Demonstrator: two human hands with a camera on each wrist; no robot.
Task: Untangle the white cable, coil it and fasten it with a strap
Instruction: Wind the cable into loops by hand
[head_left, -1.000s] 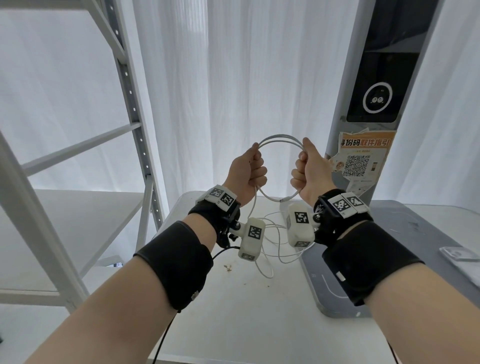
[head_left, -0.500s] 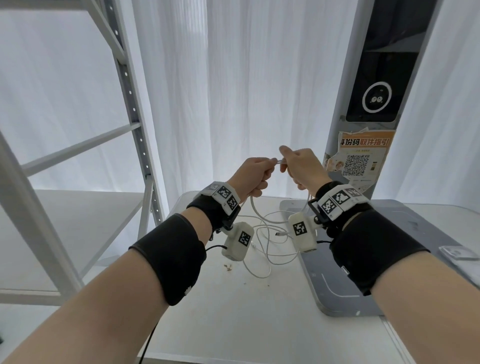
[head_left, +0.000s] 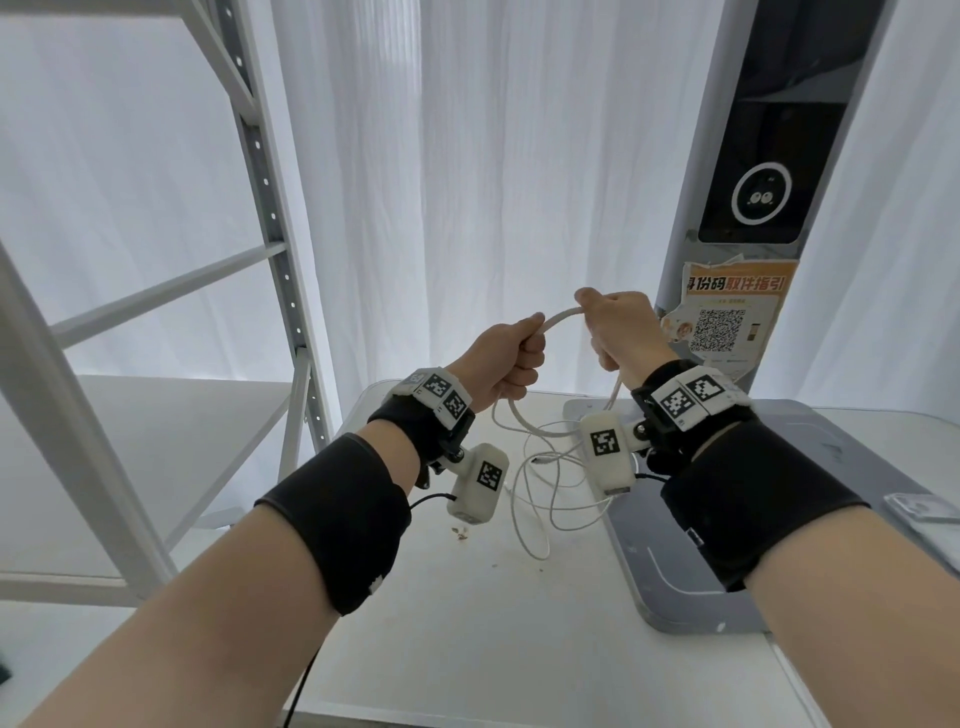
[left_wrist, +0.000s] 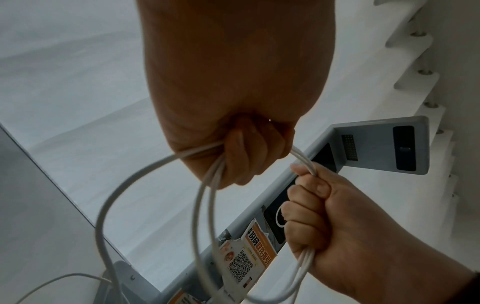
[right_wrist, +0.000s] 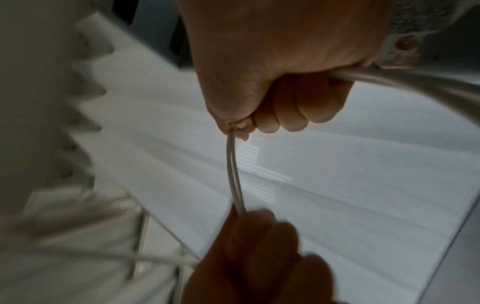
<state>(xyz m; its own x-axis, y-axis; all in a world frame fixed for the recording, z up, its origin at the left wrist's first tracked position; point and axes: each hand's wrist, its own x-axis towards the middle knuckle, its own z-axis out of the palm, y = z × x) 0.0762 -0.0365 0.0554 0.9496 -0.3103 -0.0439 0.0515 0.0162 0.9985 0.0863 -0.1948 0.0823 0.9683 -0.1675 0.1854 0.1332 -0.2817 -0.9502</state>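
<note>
Partly coiled, the cable was gripped above the table in both fists, left hand and right hand; slack (tangled, near) remained, no strap visible.

A grey kiosk bearing an orange QR poster is seen beside white curtains and shelving.

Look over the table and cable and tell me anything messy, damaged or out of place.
The cable is only partly coiled: both hands hold a few loops in the air while the rest lies in a loose tangle on the table. Small brownish crumbs lie scattered near it. The sticker on the grey post is torn and peeling at its left edge.
</note>
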